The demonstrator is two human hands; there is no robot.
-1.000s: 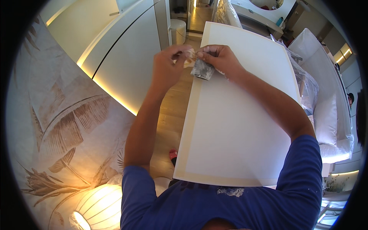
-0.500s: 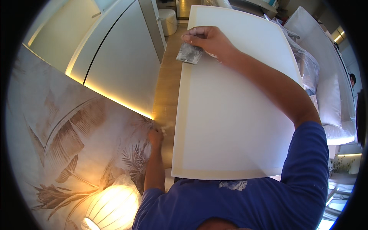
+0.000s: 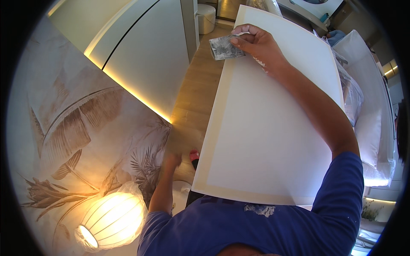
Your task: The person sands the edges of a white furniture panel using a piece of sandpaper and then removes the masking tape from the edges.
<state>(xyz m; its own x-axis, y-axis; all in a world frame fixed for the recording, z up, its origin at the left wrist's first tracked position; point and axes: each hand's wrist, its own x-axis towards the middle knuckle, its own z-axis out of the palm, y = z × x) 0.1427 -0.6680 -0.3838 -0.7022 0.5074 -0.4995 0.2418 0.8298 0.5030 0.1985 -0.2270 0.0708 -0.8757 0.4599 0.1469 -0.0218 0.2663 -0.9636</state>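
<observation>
In my right hand [image 3: 260,45] is a flat grey rectangular piece [image 3: 227,47] smeared with white, pinched between thumb and fingers. Whether it is a scraper blade or an abrasive sheet I cannot tell. It sits over the far left edge of a large white panel [image 3: 273,128], sticking out past that edge. Pale yellowish bands run along the panel's left and near edges. White paste or dust clings to the side of my right hand. My left hand [image 3: 173,160] hangs low to the left of the panel, blurred, its fingers unclear.
A lit, plastic-wrapped lantern lamp [image 3: 113,217] stands at the lower left by a leaf-patterned wall [image 3: 64,128]. Wooden floor [image 3: 192,94] runs between wall and panel, with a white bin [image 3: 206,19] at its far end. Plastic-covered furniture [image 3: 369,115] lies to the right.
My view has shifted, so the panel and right hand appear farther right. The grey piece has turned flatter and reaches farther left past the edge. My left hand has dropped slightly.
</observation>
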